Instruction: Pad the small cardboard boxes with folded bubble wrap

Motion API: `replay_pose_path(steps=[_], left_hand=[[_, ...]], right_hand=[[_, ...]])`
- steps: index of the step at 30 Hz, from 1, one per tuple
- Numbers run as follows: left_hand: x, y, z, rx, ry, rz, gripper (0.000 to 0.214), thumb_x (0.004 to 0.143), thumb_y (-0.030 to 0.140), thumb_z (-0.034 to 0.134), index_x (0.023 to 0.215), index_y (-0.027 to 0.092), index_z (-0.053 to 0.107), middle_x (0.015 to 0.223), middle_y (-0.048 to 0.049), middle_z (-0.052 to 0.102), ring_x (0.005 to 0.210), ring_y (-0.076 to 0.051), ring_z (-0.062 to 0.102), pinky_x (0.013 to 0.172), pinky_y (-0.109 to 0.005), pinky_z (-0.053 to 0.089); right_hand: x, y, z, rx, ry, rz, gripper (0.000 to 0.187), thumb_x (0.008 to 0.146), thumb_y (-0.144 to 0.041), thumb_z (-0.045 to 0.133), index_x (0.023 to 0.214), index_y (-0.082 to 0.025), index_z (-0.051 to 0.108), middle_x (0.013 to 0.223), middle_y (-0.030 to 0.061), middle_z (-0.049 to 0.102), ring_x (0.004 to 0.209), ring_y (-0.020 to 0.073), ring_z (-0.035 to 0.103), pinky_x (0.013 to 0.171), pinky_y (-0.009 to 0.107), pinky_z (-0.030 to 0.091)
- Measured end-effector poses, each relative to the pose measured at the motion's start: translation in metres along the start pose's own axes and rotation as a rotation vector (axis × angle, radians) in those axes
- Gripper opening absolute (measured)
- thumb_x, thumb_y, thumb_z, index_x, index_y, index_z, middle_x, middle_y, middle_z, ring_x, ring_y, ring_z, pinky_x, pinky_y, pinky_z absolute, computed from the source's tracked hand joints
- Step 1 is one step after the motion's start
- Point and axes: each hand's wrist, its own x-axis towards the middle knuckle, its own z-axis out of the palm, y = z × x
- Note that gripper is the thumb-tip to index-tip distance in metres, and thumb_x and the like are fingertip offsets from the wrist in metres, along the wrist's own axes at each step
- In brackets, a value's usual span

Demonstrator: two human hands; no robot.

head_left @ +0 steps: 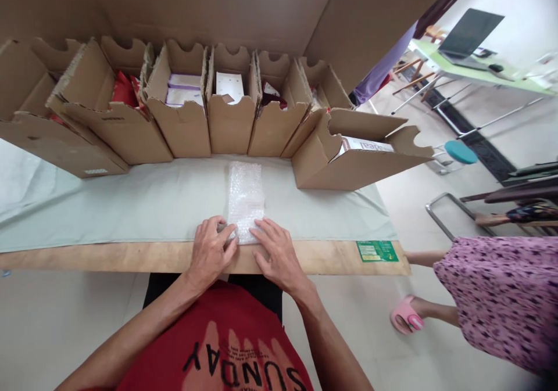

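Observation:
A strip of clear bubble wrap (246,193) lies lengthwise on the pale green cloth, its near end at the table's wooden front edge. My left hand (212,250) is at the near left corner of the wrap, fingers curled and thumb close to them, pinching that corner. A small greyish bit shows by its fingertips; I cannot make out what it is. On the near right side, my right hand (278,254) rests with its fingers stretched over the wrap's edge and its thumb apart.
Several cardboard holders (231,124) stand in a row behind the wrap, with packets and boxes inside. Another cardboard holder (349,164) with a white box is angled at the right. A person in a pink patterned garment (501,298) is beside the table's right end.

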Motion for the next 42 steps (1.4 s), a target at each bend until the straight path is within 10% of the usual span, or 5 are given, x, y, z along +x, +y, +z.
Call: replay_pose_path(steps=[9,17,22,31,42], left_hand=[[-0.007,-0.008,-0.024,-0.218,-0.07,0.254,0.021,0.093,0.015,0.057,0.107,0.022,0.07,0.115,-0.0096,0.075,0.125,-0.031,0.06,0.105,-0.049,0.046],[0.014,-0.012,-0.021,-0.378,-0.184,-0.266,0.026,0.09,0.029,0.058,0.111,0.021,0.07,0.079,-0.0005,0.072,0.072,-0.017,0.067,0.068,-0.029,0.052],[0.031,-0.015,-0.011,-0.207,-0.197,-0.324,0.037,0.09,0.03,0.062,0.125,0.021,0.064,0.079,0.0011,0.07,0.071,-0.018,0.067,0.069,-0.029,0.05],[0.016,-0.017,-0.026,-0.186,-0.034,0.052,0.042,0.092,0.036,0.061,0.131,0.019,0.061,0.143,-0.0176,0.057,0.128,-0.033,0.056,0.106,-0.048,0.047],[0.034,-0.028,-0.016,-0.222,-0.099,-0.167,0.028,0.091,0.034,0.059,0.108,0.016,0.071,0.09,-0.0086,0.074,0.087,-0.025,0.066,0.085,-0.04,0.054]], right_hand=[[0.004,-0.004,-0.017,0.006,-0.059,-0.053,0.027,0.105,-0.024,0.046,0.112,-0.022,0.072,0.11,0.0083,0.078,0.104,0.0231,0.071,0.096,0.043,0.051],[0.025,0.008,-0.008,0.234,0.037,0.269,0.045,0.092,-0.033,0.061,0.135,-0.022,0.059,0.096,0.0033,0.072,0.08,0.0183,0.066,0.078,0.032,0.055],[0.019,0.0,0.006,-0.126,0.267,0.087,0.039,0.096,-0.032,0.059,0.133,-0.022,0.06,0.129,0.0149,0.066,0.115,0.029,0.063,0.098,0.045,0.049],[0.023,-0.003,-0.005,-0.14,-0.018,-0.07,0.027,0.101,-0.023,0.054,0.123,-0.024,0.07,0.119,0.0095,0.076,0.11,0.0261,0.068,0.099,0.044,0.046],[0.057,0.004,-0.004,-0.111,0.056,0.18,0.031,0.1,-0.035,0.056,0.122,-0.019,0.07,0.125,0.0121,0.071,0.116,0.028,0.063,0.101,0.042,0.045]])
